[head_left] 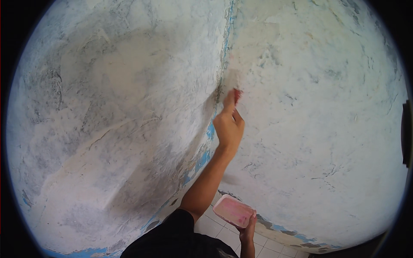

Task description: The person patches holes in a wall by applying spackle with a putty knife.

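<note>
My left hand (229, 127) is raised to the wall beside the inner corner, fingers closed round the red handle of a putty knife (237, 95). Its blade is blurred and pale against the right wall (301, 129); whether it touches the surface is hard to tell. Lower down, my right hand (248, 231) grips the right edge of a shallow rectangular tray (228, 207), thumb on the rim and the other fingers mostly hidden beneath. The tray is pale pink with a light rim and brighter pink smears inside.
The left wall (129, 86) is patchy white and grey with rough marks. Blue paint (202, 160) shows along the corner and wall bottoms. Below lies a white tiled floor (223, 234). A dark object (405, 133) stands at the far right edge.
</note>
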A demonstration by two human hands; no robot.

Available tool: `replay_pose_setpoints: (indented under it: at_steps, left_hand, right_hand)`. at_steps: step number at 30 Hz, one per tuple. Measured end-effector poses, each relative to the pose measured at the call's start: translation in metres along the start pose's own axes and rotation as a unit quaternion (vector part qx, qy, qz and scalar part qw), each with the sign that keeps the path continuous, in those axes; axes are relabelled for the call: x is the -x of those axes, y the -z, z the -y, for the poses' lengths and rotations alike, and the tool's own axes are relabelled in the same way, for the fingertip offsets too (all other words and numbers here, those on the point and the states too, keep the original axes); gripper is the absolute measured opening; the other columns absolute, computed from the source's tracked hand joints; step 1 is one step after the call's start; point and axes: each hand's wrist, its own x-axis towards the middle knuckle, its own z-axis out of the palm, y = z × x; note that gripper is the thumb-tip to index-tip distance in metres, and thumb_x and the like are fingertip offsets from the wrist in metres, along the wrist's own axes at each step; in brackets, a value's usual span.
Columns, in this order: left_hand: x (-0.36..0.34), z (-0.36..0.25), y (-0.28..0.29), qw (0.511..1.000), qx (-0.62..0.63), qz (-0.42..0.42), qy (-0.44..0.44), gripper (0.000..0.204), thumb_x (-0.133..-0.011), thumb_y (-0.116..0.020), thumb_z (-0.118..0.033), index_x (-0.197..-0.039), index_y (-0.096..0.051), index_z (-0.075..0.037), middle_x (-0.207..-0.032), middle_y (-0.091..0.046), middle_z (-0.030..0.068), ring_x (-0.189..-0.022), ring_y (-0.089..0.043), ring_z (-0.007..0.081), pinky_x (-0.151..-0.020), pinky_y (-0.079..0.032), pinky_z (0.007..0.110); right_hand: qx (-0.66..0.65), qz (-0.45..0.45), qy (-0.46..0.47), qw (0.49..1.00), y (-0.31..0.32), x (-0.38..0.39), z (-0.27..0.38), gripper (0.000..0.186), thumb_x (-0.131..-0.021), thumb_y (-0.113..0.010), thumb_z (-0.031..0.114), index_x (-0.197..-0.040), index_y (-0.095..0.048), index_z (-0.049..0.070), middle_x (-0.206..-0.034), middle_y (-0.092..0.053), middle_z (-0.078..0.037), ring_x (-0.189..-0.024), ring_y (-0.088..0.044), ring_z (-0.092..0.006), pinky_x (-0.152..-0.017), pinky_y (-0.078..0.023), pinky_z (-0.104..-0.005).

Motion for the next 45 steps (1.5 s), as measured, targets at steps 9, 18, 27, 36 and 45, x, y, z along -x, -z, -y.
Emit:
replay_pose_setpoints:
  at_steps: [9,18,27,36,45]
  left_hand:
    - [0.012,-0.009,0.008,0.998,0.047,0.029,0.017,0.051,-0.091,-0.054,0.012,-0.141,-0.057,0.002,-0.126,-0.068,0.0244,-0.117,-0.069,0.0282,-0.096,-0.053,0.032]
    - [0.059,-0.025,0.005,0.992,0.012,0.123,-0.002,0.056,-0.085,-0.059,0.013,-0.139,-0.059,0.001,-0.13,-0.064,0.026,-0.122,-0.064,0.0349,-0.094,-0.056,0.034]
    - [-0.016,0.008,0.013,1.0,0.005,-0.01,0.012,0.048,-0.089,-0.05,0.016,-0.136,-0.058,0.008,-0.126,-0.068,0.0231,-0.118,-0.067,0.0321,-0.097,-0.055,0.034]
    - [0.012,-0.003,-0.021,0.998,-0.019,-0.027,-0.045,0.059,-0.084,-0.052,0.017,-0.142,-0.055,0.002,-0.127,-0.066,0.0255,-0.121,-0.065,0.0345,-0.094,-0.056,0.034]
    - [0.075,-0.033,0.016,0.989,0.087,0.122,-0.021,0.059,-0.082,-0.054,0.017,-0.139,-0.058,0.002,-0.131,-0.066,0.023,-0.121,-0.066,0.0322,-0.097,-0.054,0.032]
  right_hand:
    - [-0.004,-0.005,0.02,1.0,0.004,-0.012,0.009,0.075,-0.099,-0.051,0.066,-0.156,-0.025,0.024,-0.154,-0.035,-0.01,-0.139,-0.041,-0.0335,-0.095,-0.051,-0.0632]
    - [-0.004,0.009,0.001,1.0,0.0,-0.009,0.003,0.076,-0.098,-0.051,0.067,-0.155,-0.026,0.023,-0.154,-0.034,-0.011,-0.138,-0.043,-0.0327,-0.095,-0.051,-0.0615]
    - [0.009,0.037,-0.004,0.999,-0.021,-0.009,0.003,0.074,-0.1,-0.05,0.065,-0.155,-0.025,0.022,-0.153,-0.035,-0.011,-0.137,-0.044,-0.0329,-0.094,-0.052,-0.0623]
    - [0.002,0.006,-0.002,1.0,-0.004,-0.001,0.001,0.075,-0.1,-0.049,0.065,-0.156,-0.024,0.022,-0.154,-0.035,-0.012,-0.136,-0.044,-0.0363,-0.095,-0.051,-0.0634]
    - [-0.009,-0.014,0.017,1.0,-0.001,-0.014,0.013,0.076,-0.1,-0.049,0.065,-0.157,-0.024,0.021,-0.156,-0.033,-0.013,-0.139,-0.043,-0.036,-0.094,-0.052,-0.0638]
